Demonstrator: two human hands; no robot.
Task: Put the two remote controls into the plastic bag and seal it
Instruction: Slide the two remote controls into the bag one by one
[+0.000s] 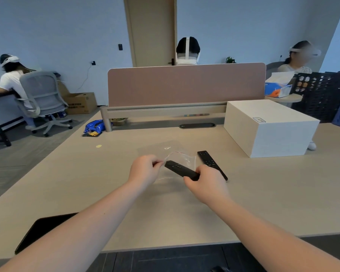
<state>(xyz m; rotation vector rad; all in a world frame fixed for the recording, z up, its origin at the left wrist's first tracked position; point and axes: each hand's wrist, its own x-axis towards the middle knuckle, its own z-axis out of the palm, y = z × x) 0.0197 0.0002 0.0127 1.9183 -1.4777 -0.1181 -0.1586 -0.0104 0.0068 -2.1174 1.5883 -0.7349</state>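
Note:
My left hand (144,169) pinches the edge of a clear plastic bag (182,159) with a red seal strip, holding its mouth up above the beige table (86,183). My right hand (207,183) grips the near end of a black remote control (178,169), whose far end points into the bag's opening. A second black remote control (210,162) lies flat on the table just right of the bag, partly hidden behind my right hand.
A large white box (269,128) stands at the right. A pink divider screen (185,85) closes the far edge of the table. A dark tablet (41,230) lies near the front left edge. A small yellow spot (99,146) sits on the tabletop at the left.

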